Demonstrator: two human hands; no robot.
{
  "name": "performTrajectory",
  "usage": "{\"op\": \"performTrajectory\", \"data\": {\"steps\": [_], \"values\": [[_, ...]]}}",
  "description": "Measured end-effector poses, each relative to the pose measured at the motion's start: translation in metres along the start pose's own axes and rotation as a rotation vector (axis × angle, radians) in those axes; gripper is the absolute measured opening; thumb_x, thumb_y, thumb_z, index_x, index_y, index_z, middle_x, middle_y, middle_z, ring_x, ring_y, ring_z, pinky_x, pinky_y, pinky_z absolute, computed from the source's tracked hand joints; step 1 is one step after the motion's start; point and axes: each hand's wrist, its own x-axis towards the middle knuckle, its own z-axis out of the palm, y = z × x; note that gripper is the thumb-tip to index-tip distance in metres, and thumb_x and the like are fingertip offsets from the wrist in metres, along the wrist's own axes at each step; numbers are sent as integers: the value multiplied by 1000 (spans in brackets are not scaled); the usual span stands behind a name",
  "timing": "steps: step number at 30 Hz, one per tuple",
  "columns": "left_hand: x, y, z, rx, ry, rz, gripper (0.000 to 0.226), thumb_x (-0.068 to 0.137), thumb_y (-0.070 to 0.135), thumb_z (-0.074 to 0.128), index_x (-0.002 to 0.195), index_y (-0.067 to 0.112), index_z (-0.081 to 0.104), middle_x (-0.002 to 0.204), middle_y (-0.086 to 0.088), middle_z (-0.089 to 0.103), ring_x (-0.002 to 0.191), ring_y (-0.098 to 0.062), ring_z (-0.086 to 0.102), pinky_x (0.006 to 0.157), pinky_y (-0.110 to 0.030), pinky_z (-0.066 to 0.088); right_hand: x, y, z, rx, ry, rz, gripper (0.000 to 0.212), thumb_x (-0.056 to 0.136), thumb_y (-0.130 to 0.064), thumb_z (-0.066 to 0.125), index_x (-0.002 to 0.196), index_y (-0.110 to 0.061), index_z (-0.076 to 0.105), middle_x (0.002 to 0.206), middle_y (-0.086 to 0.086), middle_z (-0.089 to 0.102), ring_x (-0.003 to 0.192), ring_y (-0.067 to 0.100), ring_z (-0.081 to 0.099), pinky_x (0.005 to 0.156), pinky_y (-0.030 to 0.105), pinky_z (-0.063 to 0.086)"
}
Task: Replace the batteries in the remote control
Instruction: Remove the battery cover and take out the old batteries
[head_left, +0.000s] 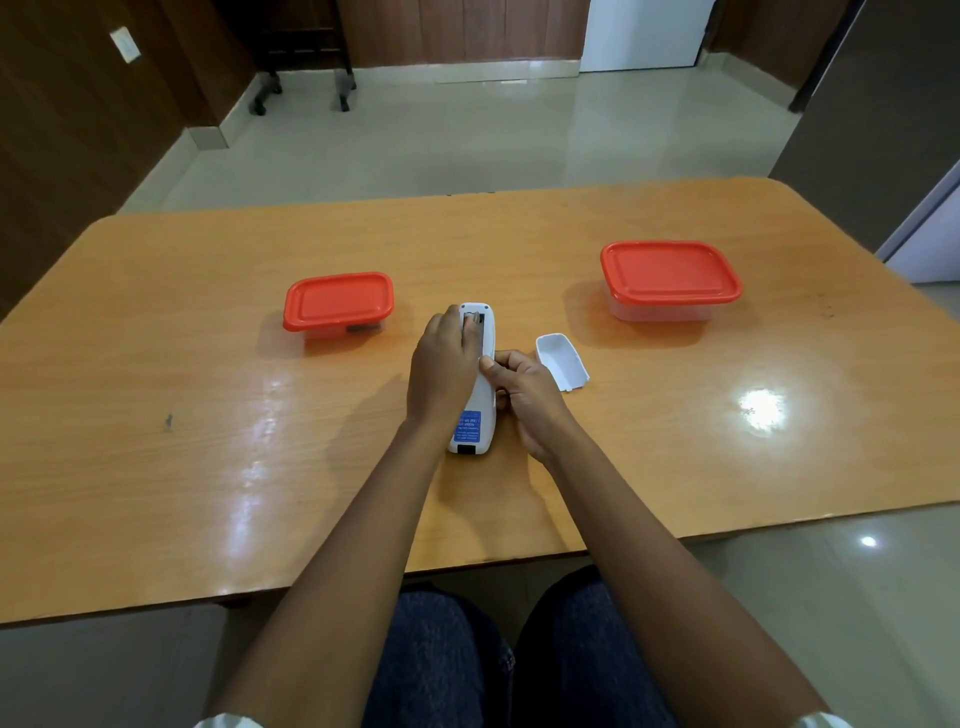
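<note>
Your dark denim knees (457, 665) sit under the glossy orange wooden table (156, 364). At left stands a small clear plastic box with a red lid (337, 304). Your left hand (439, 369) covers the face-down white remote control (485, 335), fingertips bent into its open battery bay; I cannot tell whether they hold anything. Your right hand (524, 395) pinches the remote's right edge. Just beside it lies the loose white battery cover (563, 361), and farther right a larger red-lidded clear box (670, 278).

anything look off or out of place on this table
Nothing is spilled or damaged. The one loose piece is the battery cover, lying hollow side up on the table right of the remote, which rests face down with its compartment open. That fits the job. The left box and right box, both red-lidded, sit closed and level.
</note>
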Motion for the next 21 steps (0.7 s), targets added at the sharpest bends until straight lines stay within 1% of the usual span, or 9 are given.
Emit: {"op": "performTrajectory", "data": {"steps": [1,3,5,8,11,13,15,19,21], "values": [[0,-1,-1,49,6,32,30,98,19,35,109,-1,54,94,-17,60,84,-28,57,65,-30,37,0,0,0,-15,4,4,10,94,-17,50,92,-10,57,81,-1,61,68,7,56,46,7,43],[2,-3,-5,104,33,86,27,98,17,35,106,-2,53,85,-20,64,76,-33,61,57,-32,36,1,-1,0,-48,13,19,13,94,-19,50,96,-8,55,81,-2,61,69,7,57,47,8,43],[3,-3,-9,128,31,110,25,98,19,38,106,0,52,81,-21,65,71,-34,61,53,-31,33,2,-2,0,-87,20,34,13,94,-21,50,95,-8,54,80,-1,61,69,8,56,52,14,43],[3,-2,-9,98,10,87,29,98,21,38,115,2,52,86,-19,66,74,-31,60,56,-29,32,3,-4,1,-112,34,49,14,94,-21,50,97,-8,54,82,0,61,73,12,57,61,21,42],[-2,1,-6,49,18,12,31,97,22,38,119,5,51,95,-17,66,78,-27,58,60,-28,33,4,-4,3,-117,44,52,15,94,-21,50,98,-7,55,80,1,60,70,11,55,60,21,42],[-4,2,-2,65,8,-2,29,95,22,40,116,5,51,103,-15,64,89,-29,60,65,-29,39,4,-3,3,-107,36,49,16,94,-22,50,97,-7,55,77,1,59,68,12,54,59,21,42],[-4,5,-2,108,4,-5,25,94,19,41,111,4,52,104,-15,63,92,-30,60,69,-32,42,4,-3,2,-103,21,43,16,94,-21,50,96,-6,54,76,2,58,67,13,54,61,22,43],[-1,8,-3,183,-10,3,20,92,16,41,96,0,52,91,-21,64,80,-33,60,58,-32,34,4,-2,1,-114,19,36,14,95,-19,48,96,-6,54,76,1,58,68,12,55,60,20,44],[-1,9,-4,214,-21,0,21,92,16,40,96,-1,52,88,-23,64,78,-35,60,57,-31,32,4,-2,1,-123,17,35,13,95,-18,48,95,-7,54,76,0,58,67,10,55,58,19,43]]}}
